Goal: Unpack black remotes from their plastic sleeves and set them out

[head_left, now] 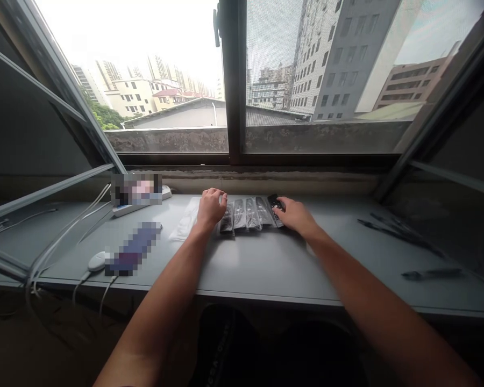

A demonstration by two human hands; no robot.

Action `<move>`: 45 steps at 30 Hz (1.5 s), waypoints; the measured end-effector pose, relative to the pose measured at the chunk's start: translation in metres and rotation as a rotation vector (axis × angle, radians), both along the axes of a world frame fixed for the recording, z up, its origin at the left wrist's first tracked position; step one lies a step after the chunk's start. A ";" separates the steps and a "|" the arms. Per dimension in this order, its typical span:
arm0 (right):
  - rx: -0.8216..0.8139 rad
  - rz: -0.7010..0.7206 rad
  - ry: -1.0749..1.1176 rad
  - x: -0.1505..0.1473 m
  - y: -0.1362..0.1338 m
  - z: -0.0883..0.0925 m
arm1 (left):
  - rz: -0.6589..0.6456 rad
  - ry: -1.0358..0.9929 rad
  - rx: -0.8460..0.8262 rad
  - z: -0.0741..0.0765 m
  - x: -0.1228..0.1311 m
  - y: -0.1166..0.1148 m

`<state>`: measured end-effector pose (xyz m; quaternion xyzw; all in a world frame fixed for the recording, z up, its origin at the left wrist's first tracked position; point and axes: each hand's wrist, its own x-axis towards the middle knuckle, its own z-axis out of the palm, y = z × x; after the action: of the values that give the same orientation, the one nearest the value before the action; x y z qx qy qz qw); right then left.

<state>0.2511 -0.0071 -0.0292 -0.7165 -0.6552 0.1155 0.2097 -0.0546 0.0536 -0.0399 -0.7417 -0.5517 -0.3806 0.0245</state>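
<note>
Grey desk, near edge foremost. Beside it, left: white mouse; right: dark pen. Left hand: curled, at the left end of a row of black remote controls in clear sleeves, beside a plastic bag. Right hand: apart from the left, fingers on the end remote; grip cannot be told. Farthest: white power strip, window frame.

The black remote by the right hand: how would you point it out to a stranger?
Under the big window runs a grey desk. On it lies a row of black remotes in plastic sleeves. The end remote sits at the row's right, touched by the right hand, its buttons showing.
</note>
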 end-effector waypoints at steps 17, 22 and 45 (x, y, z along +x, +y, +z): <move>0.317 0.396 -0.003 -0.009 -0.005 0.000 | -0.041 -0.042 0.023 -0.001 0.001 0.000; 0.165 0.632 0.017 -0.009 -0.016 0.013 | -0.032 -0.032 0.039 -0.002 0.002 0.000; 0.262 0.629 0.172 -0.011 -0.021 0.020 | -0.040 -0.041 0.019 0.003 0.006 -0.005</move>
<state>0.2405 -0.0278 -0.0091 -0.4341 -0.8331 0.1494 0.3086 -0.0486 0.0485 -0.0364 -0.7443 -0.5336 -0.4015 0.0128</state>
